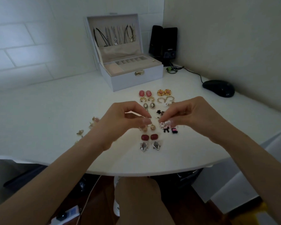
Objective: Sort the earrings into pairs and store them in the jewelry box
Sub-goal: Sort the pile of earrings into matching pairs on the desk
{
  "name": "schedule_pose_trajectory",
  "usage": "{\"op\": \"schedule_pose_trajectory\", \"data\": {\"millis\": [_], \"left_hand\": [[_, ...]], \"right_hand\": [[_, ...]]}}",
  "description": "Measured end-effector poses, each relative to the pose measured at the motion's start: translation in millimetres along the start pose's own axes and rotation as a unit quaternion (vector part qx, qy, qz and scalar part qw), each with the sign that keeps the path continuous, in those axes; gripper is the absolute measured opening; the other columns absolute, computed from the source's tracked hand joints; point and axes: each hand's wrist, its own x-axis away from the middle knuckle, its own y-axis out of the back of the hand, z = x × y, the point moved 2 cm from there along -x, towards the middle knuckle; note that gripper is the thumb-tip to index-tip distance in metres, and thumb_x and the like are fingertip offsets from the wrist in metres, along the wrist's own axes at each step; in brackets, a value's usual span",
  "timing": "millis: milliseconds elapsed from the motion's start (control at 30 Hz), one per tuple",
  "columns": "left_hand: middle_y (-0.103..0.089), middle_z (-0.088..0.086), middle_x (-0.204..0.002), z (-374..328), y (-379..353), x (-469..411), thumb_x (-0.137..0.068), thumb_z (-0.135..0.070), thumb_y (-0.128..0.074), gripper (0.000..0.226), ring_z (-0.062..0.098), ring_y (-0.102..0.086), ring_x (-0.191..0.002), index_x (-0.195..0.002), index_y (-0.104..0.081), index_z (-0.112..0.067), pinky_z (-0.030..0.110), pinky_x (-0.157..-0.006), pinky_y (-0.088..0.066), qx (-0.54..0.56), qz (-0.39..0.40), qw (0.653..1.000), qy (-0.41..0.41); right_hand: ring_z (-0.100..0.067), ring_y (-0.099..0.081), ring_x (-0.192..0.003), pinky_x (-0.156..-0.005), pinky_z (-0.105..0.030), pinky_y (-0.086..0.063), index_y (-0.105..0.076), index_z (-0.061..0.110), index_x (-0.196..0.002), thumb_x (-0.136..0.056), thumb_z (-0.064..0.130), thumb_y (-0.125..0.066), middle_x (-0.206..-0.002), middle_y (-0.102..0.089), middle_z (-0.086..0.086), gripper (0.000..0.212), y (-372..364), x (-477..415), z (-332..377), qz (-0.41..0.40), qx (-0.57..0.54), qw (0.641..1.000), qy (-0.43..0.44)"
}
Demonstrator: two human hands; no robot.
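Earrings (150, 137): mostly paired on desk (55, 111), some loose | jewelry box (131, 80): open, apparently no earrings stored yet | right hand (193, 114) fingers (169, 122) pinch studded earring (162, 125); left hand (120, 118) grip unclear

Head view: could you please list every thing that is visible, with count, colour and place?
jewelry box: one, white, open, back of table
necklaces: several, dark and silver, hanging in the box
paired earrings: several pairs, mixed colours, two columns before the box
loose earrings: several, gold, left of the columns
speakers: two, black, right of box
mouse: one, black, far right
table: one, white
left hand: one, above the columns, grip unclear
right hand: one, pinches pearly square earring
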Motion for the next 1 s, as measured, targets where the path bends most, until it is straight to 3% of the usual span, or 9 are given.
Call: {"op": "schedule_pose_trajectory", "data": {"millis": [133, 300, 433, 533, 633, 800, 1000], "left_hand": [[-0.070, 0.001, -0.081, -4.9, -18.2, -2.3, -0.075, -0.017, -0.074, 0.009, 0.012, -0.062, -0.071, -0.079, -0.066, -0.016, 0.020, -0.071, -0.050, -0.059, -0.008, 0.997, -0.044], [-0.068, -0.003, -0.075, -9.1, -30.9, -6.3, -0.075, -0.020, -0.073, 0.009, 0.004, -0.057, -0.065, -0.079, -0.066, -0.017, 0.031, -0.070, -0.051, -0.069, 0.016, 0.996, -0.052], [-0.067, -0.009, -0.080, -11.7, -37.8, -8.1, -0.076, -0.025, -0.072, 0.009, 0.000, -0.055, -0.067, -0.079, -0.066, -0.019, 0.036, -0.068, -0.054, -0.099, 0.015, 0.993, -0.059], [-0.067, -0.010, -0.075, -11.9, -42.5, -10.3, -0.078, -0.022, -0.071, 0.006, -0.001, -0.056, -0.065, -0.078, -0.065, -0.019, 0.029, -0.063, -0.052, -0.113, 0.027, 0.991, -0.059], [-0.067, -0.009, -0.070, -12.5, -47.5, -11.1, -0.079, -0.018, -0.071, 0.005, -0.003, -0.058, -0.063, -0.080, -0.066, -0.016, 0.012, -0.057, -0.049, -0.111, 0.042, 0.991, -0.061], [-0.065, -0.009, -0.067, -14.8, -54.2, -9.7, -0.080, -0.019, -0.070, 0.009, -0.007, -0.054, -0.050, -0.084, -0.065, -0.014, 0.008, -0.045, -0.040, -0.118, 0.059, 0.991, -0.036], [-0.062, -0.013, -0.065, -14.9, -57.6, -9.6, -0.076, -0.029, -0.073, 0.019, -0.009, -0.051, -0.049, -0.085, -0.063, -0.016, 0.008, -0.048, -0.038, -0.148, 0.063, 0.987, -0.021]], "right_hand": [[-0.017, -0.065, -0.076, -0.068, -0.017, -0.053, -0.076, 0.013, -0.078, -0.071, -0.001, -0.073, -0.085, -0.069, -0.006, 0.016, 12.5, 8.6, -2.5, -0.009, 0.037, 0.999, 0.016], [-0.006, -0.064, -0.064, -0.062, -0.011, -0.049, -0.074, 0.009, -0.079, -0.071, -0.002, -0.072, -0.071, -0.071, -0.002, 0.014, 19.9, 17.4, -4.6, -0.017, 0.002, 1.000, 0.007], [-0.013, -0.070, -0.073, -0.069, -0.015, -0.053, -0.072, 0.010, -0.085, -0.069, -0.004, -0.074, -0.075, -0.073, -0.006, 0.021, 25.7, 22.1, -9.7, -0.044, -0.015, 0.999, -0.003], [-0.015, -0.071, -0.075, -0.070, -0.014, -0.052, -0.071, 0.010, -0.085, -0.069, -0.004, -0.074, -0.075, -0.073, -0.008, 0.022, 28.4, 25.3, -11.5, -0.052, -0.024, 0.998, -0.010], [-0.014, -0.070, -0.074, -0.069, -0.015, -0.053, -0.071, 0.011, -0.085, -0.069, -0.004, -0.074, -0.074, -0.073, -0.008, 0.022, 29.7, 29.1, -12.9, -0.056, -0.026, 0.998, -0.009], [-0.018, -0.067, -0.067, -0.056, -0.017, -0.049, -0.072, 0.013, -0.084, -0.071, 0.002, -0.075, -0.072, -0.073, -0.007, 0.017, 31.1, 33.1, -17.5, -0.065, -0.001, 0.998, -0.011], [-0.011, -0.064, -0.055, -0.050, -0.016, -0.047, -0.072, 0.009, -0.077, -0.071, 0.005, -0.075, -0.066, -0.070, -0.009, 0.007, 32.7, 36.3, -19.4, -0.068, 0.007, 0.998, -0.018]]}}
